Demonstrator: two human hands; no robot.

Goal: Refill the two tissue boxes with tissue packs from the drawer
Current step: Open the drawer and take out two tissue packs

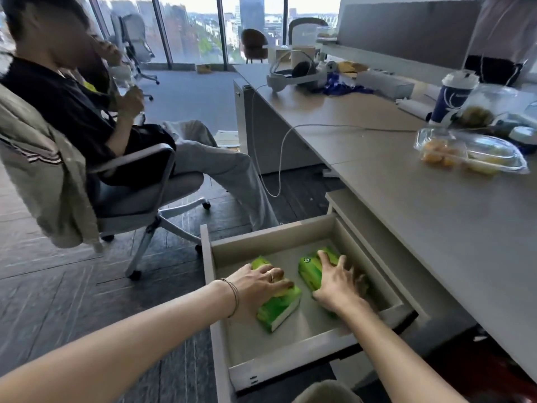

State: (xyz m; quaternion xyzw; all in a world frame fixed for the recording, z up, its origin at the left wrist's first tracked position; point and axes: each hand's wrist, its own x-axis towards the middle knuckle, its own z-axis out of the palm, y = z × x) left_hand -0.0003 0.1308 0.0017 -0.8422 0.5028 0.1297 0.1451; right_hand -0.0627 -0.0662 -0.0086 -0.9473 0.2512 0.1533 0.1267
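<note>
The left hand lies palm down on the left green plastic-wrapped tissue pack, fingers curled over its far top edge; the grip looks closed around the pack, though the pack rests on the drawer floor. The right hand is spread wide and flat on the right green plastic-wrapped tissue pack, fingers fanned over its top and right side. Whether this grip really holds the pack or only presses on it, I cannot tell.

Both packs are soft, rectangular blocks in shiny, slightly wrinkled green film. The left one shows a pale side face at its near end. They lie side by side, a little apart, both turned at the same slant, in the middle of the open grey drawer. The drawer is a shallow box of smooth matt board with straight walls. A bare strip of floor is between the packs, and more bare floor in front of them and behind them, up to the far wall.

The drawer is pulled out from under the long pale grey worktop, whose edge passes close on the right above it. On the left is open dark floor, and further back a seated person on a grey office chair. On the worktop, well apart from the drawer, stand a clear plastic food box and a dark blue paper cup.
</note>
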